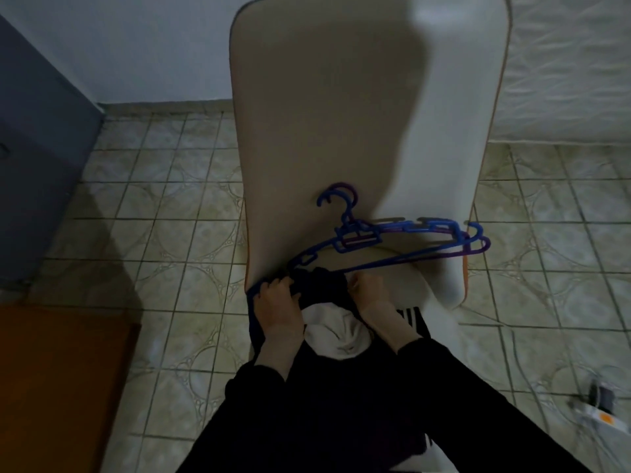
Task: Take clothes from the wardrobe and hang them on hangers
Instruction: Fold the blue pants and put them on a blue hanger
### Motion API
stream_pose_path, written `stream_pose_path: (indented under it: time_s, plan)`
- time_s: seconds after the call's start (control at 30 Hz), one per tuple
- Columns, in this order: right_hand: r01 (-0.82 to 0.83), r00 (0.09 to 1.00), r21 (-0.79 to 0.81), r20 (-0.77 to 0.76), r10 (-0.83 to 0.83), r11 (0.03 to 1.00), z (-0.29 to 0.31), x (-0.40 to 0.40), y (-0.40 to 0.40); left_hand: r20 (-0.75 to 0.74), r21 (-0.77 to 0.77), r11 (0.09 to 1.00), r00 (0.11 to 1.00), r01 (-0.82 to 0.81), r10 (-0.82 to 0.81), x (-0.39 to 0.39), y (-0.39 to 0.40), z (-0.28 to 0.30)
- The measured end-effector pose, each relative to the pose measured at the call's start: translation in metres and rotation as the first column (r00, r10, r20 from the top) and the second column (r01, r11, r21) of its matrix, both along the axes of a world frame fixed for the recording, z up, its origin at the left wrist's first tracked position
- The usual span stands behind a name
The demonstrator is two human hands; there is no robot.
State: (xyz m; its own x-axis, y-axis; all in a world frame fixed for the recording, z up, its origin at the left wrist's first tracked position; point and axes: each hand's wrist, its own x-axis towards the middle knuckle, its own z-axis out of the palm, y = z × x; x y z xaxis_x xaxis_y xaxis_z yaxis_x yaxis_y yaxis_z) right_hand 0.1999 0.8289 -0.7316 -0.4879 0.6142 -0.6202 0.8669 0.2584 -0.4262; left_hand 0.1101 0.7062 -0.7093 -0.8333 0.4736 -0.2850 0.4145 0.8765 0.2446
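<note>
A dark garment with a white lining and white stripes lies on the near edge of a pale chair seat. My left hand grips its left part, fingers curled into the cloth. My right hand presses on the garment's right side, its fingertips hidden in the fabric. Just beyond my hands, blue and purple plastic hangers lie stacked on the seat, hooks pointing up against the chair back.
Tiled floor surrounds the chair. A grey cabinet stands at the left, a brown wooden surface at the lower left. A mattress fills the upper right. A cable and a small white device lie on the floor, lower right.
</note>
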Motion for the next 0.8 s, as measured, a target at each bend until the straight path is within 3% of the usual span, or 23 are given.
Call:
stream_pose_path:
  time_s: [0.1, 0.27, 0.47, 0.8]
  plan:
    - [-0.019, 0.998, 0.030, -0.057, 0.021, 0.999, 0.010, -0.002, 0.005, 0.049, 0.094, 0.995, 0.998, -0.031, 0.026, -0.002, 0.001, 0.013]
    - [-0.245, 0.950, 0.027, -0.195, 0.245, 0.969, 0.033, -0.018, 0.001, 0.090, 0.237, 0.969, 0.995, -0.067, 0.047, -0.010, 0.001, 0.043]
    - [-0.385, 0.902, 0.085, -0.176, 0.394, 0.919, 0.070, -0.036, -0.009, 0.187, 0.358, 0.931, 0.982, -0.073, 0.005, -0.016, -0.003, 0.081]
    - [-0.367, 0.889, 0.331, -0.151, 0.432, 0.870, 0.185, -0.054, 0.015, 0.148, 0.524, 0.851, 0.982, 0.019, -0.113, -0.050, 0.012, 0.184]
